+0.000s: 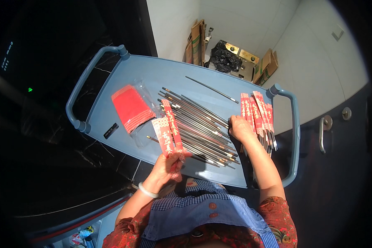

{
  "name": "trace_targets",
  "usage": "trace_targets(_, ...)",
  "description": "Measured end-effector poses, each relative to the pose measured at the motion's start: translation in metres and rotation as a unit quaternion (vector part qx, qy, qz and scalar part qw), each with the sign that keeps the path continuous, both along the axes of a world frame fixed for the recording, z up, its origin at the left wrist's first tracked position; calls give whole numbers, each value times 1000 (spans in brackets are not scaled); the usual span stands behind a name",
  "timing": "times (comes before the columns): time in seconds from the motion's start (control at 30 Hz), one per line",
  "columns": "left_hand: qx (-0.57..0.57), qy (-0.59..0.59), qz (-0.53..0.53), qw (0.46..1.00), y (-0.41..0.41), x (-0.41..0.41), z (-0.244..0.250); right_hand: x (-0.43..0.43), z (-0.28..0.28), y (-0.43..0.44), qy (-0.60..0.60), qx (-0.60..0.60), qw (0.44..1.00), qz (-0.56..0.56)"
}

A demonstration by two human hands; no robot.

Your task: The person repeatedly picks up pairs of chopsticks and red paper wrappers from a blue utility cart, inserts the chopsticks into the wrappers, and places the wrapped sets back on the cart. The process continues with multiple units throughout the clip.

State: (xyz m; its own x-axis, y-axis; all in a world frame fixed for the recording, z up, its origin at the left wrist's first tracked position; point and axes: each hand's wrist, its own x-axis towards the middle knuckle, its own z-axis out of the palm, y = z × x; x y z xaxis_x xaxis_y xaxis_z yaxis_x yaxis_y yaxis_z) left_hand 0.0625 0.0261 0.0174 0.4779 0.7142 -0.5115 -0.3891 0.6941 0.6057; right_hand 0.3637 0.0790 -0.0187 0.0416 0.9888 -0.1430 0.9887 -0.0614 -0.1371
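Observation:
My left hand (167, 167) holds red printed paper chopstick sleeves (166, 141), two of them fanned upward and bearing writing. To their right, a loose pile of dark chopsticks (201, 124) with light and gold-coloured ends lies across a blue-grey plastic trolley tray (161, 69). My right hand (240, 128) is at the right-hand ends of the pile, fingers curled; whether they grip a chopstick is hidden. Just beyond that hand lies a group of red sleeves (257, 114) with chopstick ends sticking out of them. A dark chopstick (212, 90) lies apart, above the pile.
A packet of red sleeves (133, 107) in clear plastic and a small black object (111, 130) lie on the tray's left. Raised handles (294, 136) bound both tray ends. Cardboard (198, 42) and a black plastic bag (224, 57) stand behind; a door handle (322, 135) is at right.

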Motion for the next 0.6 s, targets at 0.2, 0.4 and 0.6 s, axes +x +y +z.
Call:
trace_targets(0.2, 64, -22, 49, 997, 8, -2, -4, 3, -7, -1, -26, 59, 997, 29)
trace_targets(0.4, 98, -4, 97, 991, 16, -5, 0, -3, 23, -10, -40, -27, 999, -8)
trace_targets(0.6, 114, 16, 228, 967, 49, -7, 1, -27, 68, -49, 164, -2, 986, -23)
